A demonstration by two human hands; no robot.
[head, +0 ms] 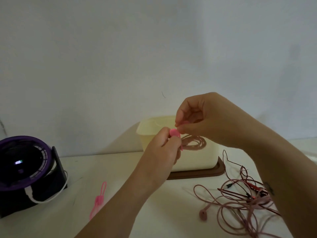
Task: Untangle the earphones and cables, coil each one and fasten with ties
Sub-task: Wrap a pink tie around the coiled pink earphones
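Basically both hands up above the desk (120, 169): left hand (163, 152) & right hand (197, 121) fingers pinch a pink tie (174, 133) round the coiled pink cable (193, 143), w/ tangled earphones (240, 198) lying at right.

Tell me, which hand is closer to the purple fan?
The left hand. It is held up mid-table, right of the purple fan. The right hand is farther right still, pinching the pink tie.

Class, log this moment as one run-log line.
left hand: holds coiled cable | right hand: fastening pink tie | pending: tangled cables
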